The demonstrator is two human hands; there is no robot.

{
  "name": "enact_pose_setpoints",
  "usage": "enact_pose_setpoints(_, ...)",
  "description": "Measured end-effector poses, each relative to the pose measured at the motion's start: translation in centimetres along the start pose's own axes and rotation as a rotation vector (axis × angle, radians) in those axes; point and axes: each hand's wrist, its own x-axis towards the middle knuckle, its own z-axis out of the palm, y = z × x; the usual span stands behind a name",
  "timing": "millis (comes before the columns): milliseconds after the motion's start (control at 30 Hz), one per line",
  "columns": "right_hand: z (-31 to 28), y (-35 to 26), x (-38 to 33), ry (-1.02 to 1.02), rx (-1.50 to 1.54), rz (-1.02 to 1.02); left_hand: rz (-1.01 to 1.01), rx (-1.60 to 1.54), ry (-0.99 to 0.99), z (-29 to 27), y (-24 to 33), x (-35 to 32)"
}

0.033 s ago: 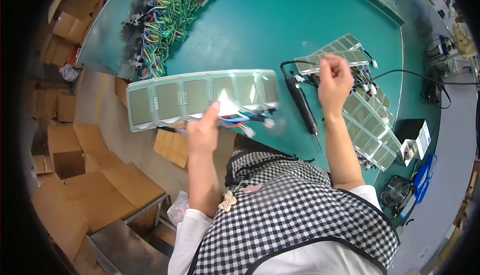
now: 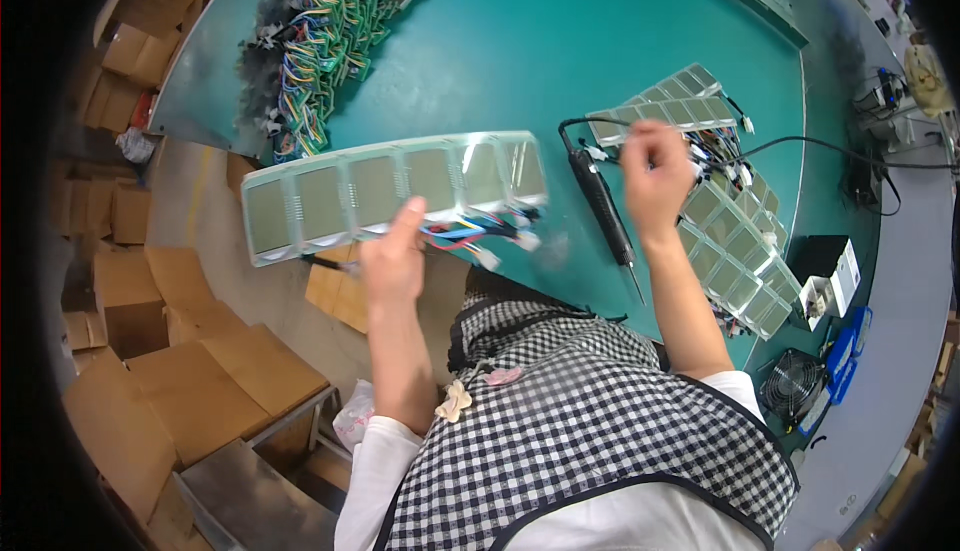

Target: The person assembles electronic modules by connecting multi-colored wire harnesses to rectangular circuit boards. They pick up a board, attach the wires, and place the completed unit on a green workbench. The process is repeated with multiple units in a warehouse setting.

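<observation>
Head view, looking down on a green worktable (image 2: 620,41). At centre left of the frame the left hand (image 2: 393,256) is closed on the lower edge of a long strip of display panels (image 2: 395,191), thumb up against its near face; the strip is held level and juts out past the table's near edge towards the left of the frame, over the floor and a group of cardboard boxes (image 2: 180,351). A bundle of coloured wires with white plugs (image 2: 480,236) hangs from the strip just right of this hand. At centre right the right hand (image 2: 655,179) is curled, fingers bent inward over a tangle of black leads, and rests on or just above a second panel strip (image 2: 660,106) lying flat on the table; whether it actually pinches a lead cannot be told. A black pen-shaped power tool (image 2: 605,216) lies on the table between the two hands, just left of the right hand, touched by neither. Further panel strips (image 2: 740,261) lie stacked at the right edge of the table, below and to the right of that hand. In the upper left, well apart from both hands, lies a heap of green circuit boards with coloured wiring (image 2: 330,41). Judged from the layout, the work is part-way through: one strip is lifted in hand, while several remain on the table and the tool lies idle.
</observation>
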Motion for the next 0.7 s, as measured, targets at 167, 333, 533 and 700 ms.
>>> enact_pose_setpoints(167, 0.8, 8.0, -13.3, -0.662, -0.18, -0.314, 0.12, 0.003, 0.09, -1.3, 1.2, 1.3)
enact_pose_setpoints(333, -0.6, 4.5, -8.1, -0.556, -0.052, -0.022, 0.052, 0.029, 0.122, -1.9, 0.6, 0.5)
enact_pose_setpoints(533, 0.2, -5.7, -1.1, -0.672, 0.096, -0.291, -0.051, 0.052, -0.059, 1.5, -1.6, -0.9)
enact_pose_setpoints(700, 1.1, -5.5, 0.6, -0.953, 0.019, -0.274, -0.072, 0.126, -0.169, 2.2, -1.8, -2.2)
